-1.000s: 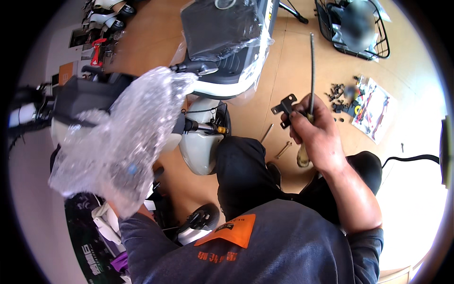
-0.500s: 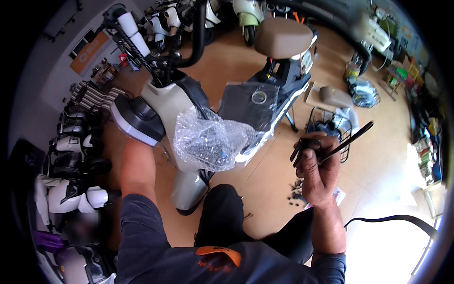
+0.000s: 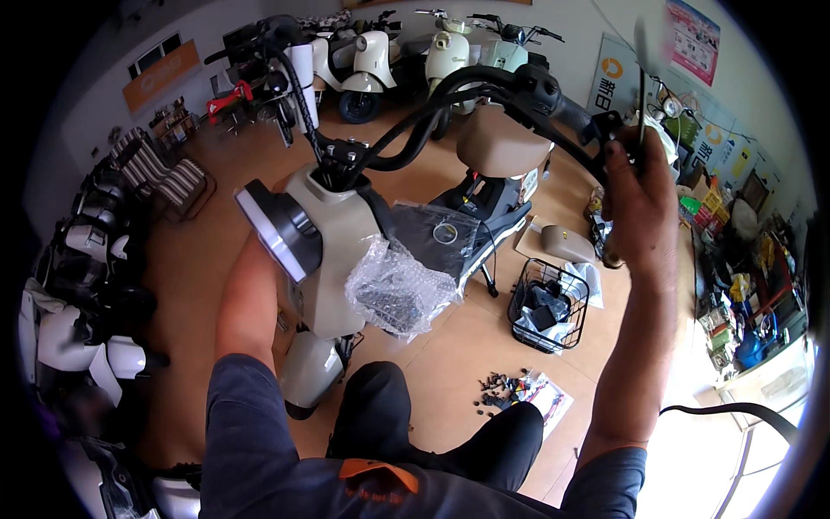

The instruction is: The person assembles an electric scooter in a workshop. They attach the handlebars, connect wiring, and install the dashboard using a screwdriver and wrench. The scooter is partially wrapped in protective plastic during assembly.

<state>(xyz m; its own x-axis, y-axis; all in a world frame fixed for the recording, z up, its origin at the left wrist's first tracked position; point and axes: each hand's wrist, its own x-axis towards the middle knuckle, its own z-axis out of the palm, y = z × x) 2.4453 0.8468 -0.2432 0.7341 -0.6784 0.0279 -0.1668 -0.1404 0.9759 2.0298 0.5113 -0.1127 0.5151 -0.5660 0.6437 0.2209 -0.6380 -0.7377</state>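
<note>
A beige electric scooter stands in front of me, its body panel [image 3: 333, 251] facing my knees and its black handlebar [image 3: 467, 82] above. My left forearm goes behind the round headlight [image 3: 285, 233], which hides my left hand. My right hand [image 3: 641, 195] is raised beside the handlebar's right end, fingers curled round a slim dark rod [image 3: 641, 99]. A blurred grey rounded shape, perhaps a mirror, shows near the rod's top. Whether the rod touches the bar I cannot tell. Bubble wrap [image 3: 402, 285] covers part of the scooter's front.
A black wire basket [image 3: 584, 311] with dark parts stands on the floor, right of the scooter. Near my right knee lie several small black parts [image 3: 501, 389] beside a printed sheet. A brown cushion [image 3: 568, 245] lies farther off. Parked scooters [image 3: 367, 65] line the back and left.
My right hand has risen from above the floor parts to the handlebar's right end, still holding the rod. The view has tilted up. My left arm stays behind the headlight.
</note>
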